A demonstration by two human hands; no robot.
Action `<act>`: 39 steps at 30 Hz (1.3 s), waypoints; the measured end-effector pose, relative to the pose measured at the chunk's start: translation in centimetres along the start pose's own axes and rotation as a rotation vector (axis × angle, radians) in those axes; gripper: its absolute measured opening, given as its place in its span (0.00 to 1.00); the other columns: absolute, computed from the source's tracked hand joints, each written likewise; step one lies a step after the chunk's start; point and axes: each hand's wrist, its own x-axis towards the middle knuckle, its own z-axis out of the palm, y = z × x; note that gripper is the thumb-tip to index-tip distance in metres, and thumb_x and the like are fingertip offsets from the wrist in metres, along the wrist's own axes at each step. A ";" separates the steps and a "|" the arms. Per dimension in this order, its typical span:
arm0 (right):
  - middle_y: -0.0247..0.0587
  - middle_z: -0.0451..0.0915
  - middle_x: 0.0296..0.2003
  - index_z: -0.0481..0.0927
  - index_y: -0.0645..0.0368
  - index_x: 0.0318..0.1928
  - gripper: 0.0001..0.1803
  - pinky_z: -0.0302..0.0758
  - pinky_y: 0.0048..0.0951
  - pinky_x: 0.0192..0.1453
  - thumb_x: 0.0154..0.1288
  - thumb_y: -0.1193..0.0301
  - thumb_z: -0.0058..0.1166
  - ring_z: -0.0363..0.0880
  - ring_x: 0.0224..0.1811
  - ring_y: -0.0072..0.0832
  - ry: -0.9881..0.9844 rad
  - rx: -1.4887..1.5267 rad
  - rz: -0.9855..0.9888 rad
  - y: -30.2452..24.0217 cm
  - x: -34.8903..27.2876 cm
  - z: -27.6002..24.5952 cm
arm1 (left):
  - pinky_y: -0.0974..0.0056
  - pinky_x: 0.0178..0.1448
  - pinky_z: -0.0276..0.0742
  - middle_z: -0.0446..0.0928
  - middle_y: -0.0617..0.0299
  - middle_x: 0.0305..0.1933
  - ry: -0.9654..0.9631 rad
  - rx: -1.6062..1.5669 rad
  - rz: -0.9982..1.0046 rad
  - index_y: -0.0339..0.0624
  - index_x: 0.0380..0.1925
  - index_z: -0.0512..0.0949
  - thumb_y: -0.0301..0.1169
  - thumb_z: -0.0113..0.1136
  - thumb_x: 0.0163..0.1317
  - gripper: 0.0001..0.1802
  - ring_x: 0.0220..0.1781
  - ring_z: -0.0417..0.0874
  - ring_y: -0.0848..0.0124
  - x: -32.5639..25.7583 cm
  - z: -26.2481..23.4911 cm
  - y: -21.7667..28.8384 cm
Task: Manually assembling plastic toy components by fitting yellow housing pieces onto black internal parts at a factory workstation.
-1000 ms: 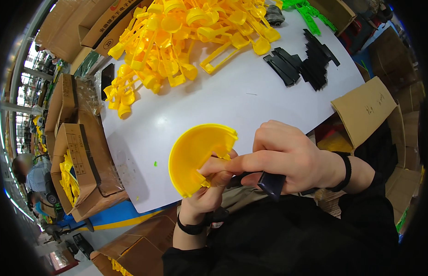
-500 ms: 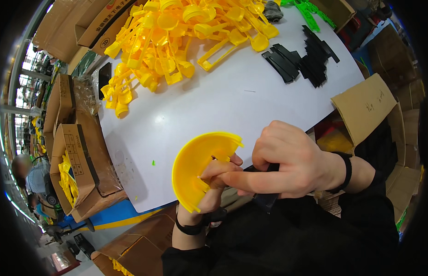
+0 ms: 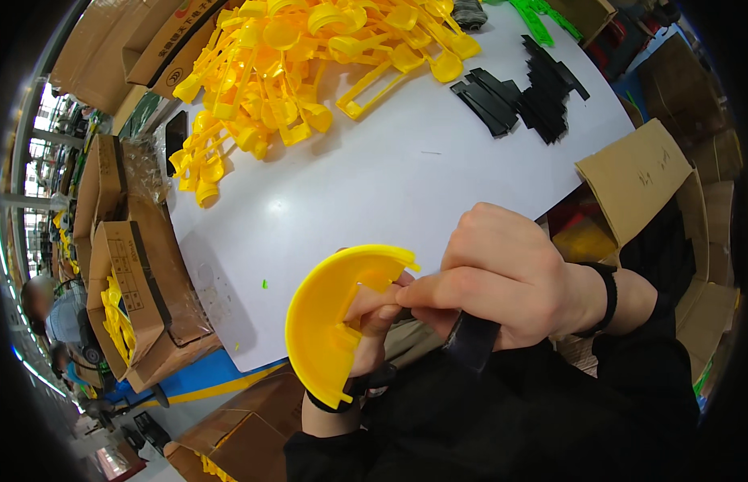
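My left hand grips a yellow half-round plastic shell from behind, over the near edge of the white table. My right hand is closed over a black flat strip and presses it against the shell's inner side, fingertips touching my left fingers. Most of the strip is hidden under my right hand. A black wristband sits on each wrist.
A big heap of yellow plastic parts covers the far left of the table. A stack of black strips lies far right, green parts beyond. Open cardboard boxes stand left; a cardboard flap stands right. Another person sits far left.
The yellow shell has tilted slightly and dropped a little lower toward me. My right hand stays clamped on the black strip against it.
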 end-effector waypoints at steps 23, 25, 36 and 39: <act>0.38 0.73 0.29 0.78 0.63 0.33 0.11 0.71 0.29 0.34 0.47 0.72 0.53 0.74 0.30 0.32 0.001 -0.309 -0.042 0.2 -0.4 1.3 | 0.64 0.32 0.76 0.76 0.52 0.36 -0.007 0.581 0.056 0.33 0.32 0.76 0.14 0.59 0.40 0.14 0.29 0.80 0.59 0.7 0.4 1.0; 0.40 0.73 0.29 0.77 0.62 0.32 0.11 0.71 0.30 0.34 0.48 0.70 0.56 0.74 0.29 0.34 -0.054 -0.310 0.000 0.4 -0.5 1.3 | 0.64 0.32 0.76 0.76 0.52 0.36 -0.015 0.576 0.027 0.34 0.32 0.77 0.14 0.58 0.40 0.14 0.30 0.80 0.58 0.5 0.3 0.8; 0.35 0.76 0.26 0.80 0.58 0.34 0.07 0.66 0.22 0.27 0.52 0.80 0.59 0.69 0.21 0.26 -0.036 0.382 0.553 -0.3 -1.7 2.2 | 0.63 0.41 0.75 0.77 0.49 0.36 0.083 -0.447 -0.258 0.35 0.25 0.74 0.28 0.50 0.57 0.08 0.35 0.78 0.65 -1.8 -1.1 -1.7; 0.39 0.71 0.25 0.79 0.58 0.36 0.11 0.70 0.30 0.29 0.51 0.77 0.66 0.72 0.26 0.34 0.043 0.288 0.386 -0.7 -2.1 3.5 | 0.63 0.40 0.74 0.77 0.48 0.36 0.082 -0.330 -0.214 0.35 0.25 0.73 0.27 0.48 0.56 0.07 0.34 0.78 0.66 -2.3 -1.0 -2.1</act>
